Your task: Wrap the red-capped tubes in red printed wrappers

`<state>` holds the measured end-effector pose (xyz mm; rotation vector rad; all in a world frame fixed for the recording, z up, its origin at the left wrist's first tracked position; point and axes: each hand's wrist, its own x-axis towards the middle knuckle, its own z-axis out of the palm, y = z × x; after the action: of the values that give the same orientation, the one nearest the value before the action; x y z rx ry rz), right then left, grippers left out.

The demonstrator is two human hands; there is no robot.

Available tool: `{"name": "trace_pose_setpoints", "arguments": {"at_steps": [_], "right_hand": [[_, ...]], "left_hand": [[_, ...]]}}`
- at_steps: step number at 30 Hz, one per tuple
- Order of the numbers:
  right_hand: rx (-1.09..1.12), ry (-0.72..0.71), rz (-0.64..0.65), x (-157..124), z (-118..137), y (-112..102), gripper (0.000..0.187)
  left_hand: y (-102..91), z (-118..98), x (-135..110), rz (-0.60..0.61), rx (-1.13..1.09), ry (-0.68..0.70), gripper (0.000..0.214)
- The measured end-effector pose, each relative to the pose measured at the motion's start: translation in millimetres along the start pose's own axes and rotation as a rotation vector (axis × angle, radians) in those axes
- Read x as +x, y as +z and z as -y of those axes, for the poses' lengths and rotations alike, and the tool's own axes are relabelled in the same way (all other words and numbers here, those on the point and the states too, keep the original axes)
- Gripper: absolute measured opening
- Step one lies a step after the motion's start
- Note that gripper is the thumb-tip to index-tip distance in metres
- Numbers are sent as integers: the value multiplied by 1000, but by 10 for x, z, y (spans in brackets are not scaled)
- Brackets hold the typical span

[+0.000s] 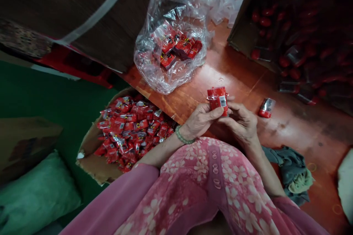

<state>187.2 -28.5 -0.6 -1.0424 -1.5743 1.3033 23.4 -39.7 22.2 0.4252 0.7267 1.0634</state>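
Both my hands meet over a reddish wooden table point(289, 128) and grip one small red packet point(218, 100) with a white barcode label. My left hand point(200, 119), with a green bead bracelet at the wrist, pinches its left side. My right hand point(242, 121) closes on its right side from below. A cardboard box point(93, 161) heaped with several similar red packets point(129, 128) sits low at my left. A clear plastic bag point(171, 51) holding several red packets lies on the table beyond my hands.
A single red-and-clear piece point(266, 108) lies on the table right of my hands. A dark box point(303, 36) of red items stands at the back right. A grey-green cloth point(292, 172) lies near my right arm. A green cushion point(35, 194) is at lower left.
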Motion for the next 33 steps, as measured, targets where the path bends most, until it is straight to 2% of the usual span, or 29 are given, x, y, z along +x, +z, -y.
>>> {"name": "trace_pose_setpoints", "arguments": {"at_steps": [3,8,10,12,14,15,19,21,23,25,27,28,29,33], "right_hand": [[-165,-128,-53,-20,-65,-38,32],[-252,-312,-43,10,-100,15,21],[-273,-324,18,14,-39,49,24],[-308,-305,160,17,39,58,33],[-372,-287,276,32,92,28,35],[-422,-285,286,47,99,-3,33],[-742,-256,129,149,-30,-163,33],[-889,-208,114,199,-146,-213,37],[-974,-161,143,228,-254,-220,38],[-1017,-142,164,230,-337,-195,36],[-1048,-148,167,210,-392,-159,35],[-1063,-160,168,196,-410,-145,35],[-1078,-174,173,183,-421,-134,34],[-1109,-200,201,167,-418,-123,33]], "left_hand": [[4,15,-35,46,-5,-28,44],[-89,66,-52,74,80,-41,47],[-180,34,-101,77,158,-50,50],[-307,-60,-222,55,299,-40,49],[-484,-220,-428,0,513,13,45],[-598,-319,-562,-43,651,36,41],[-1208,-731,-1246,-191,1289,263,26],[-1524,-893,-1603,-296,1594,284,22],[-1741,-1002,-1874,-390,1742,406,17],[-1795,-1047,-1973,-537,1825,463,17],[-1678,-1012,-1840,-656,1855,499,27],[-1568,-962,-1687,-662,1850,531,30],[-1435,-892,-1485,-617,1836,580,30],[-867,-479,-476,-186,1756,799,31]]}}
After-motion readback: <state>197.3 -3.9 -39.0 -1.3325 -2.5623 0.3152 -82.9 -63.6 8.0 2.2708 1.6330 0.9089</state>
